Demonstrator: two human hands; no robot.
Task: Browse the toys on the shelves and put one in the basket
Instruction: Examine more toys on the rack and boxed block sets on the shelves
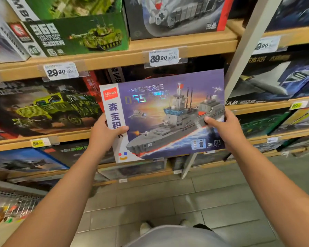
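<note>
While both arms reach toward the shelves, the scene reads so:
Warship box (pixel 168 114): held upright in front of the middle shelf, face toward the camera, tilted slightly.
Left hand (pixel 105 134): grips the box's left edge, thumb curled over the white side strip.
Right hand (pixel 223 129): clamps the right edge, thumb on the front.
Shelves (pixel 114 59): wooden, with a 39.90 price tag (pixel 164 57) above the box.
Green tank box (pixel 82 32): on the upper shelf, left.

Warship box (pixel 169 113) held in front of the shelves (pixel 114 57)

Left hand (pixel 103 134) grips its left edge, right hand (pixel 225 127) its right; truck box (pixel 43 107) sits behind, to the left.
</note>
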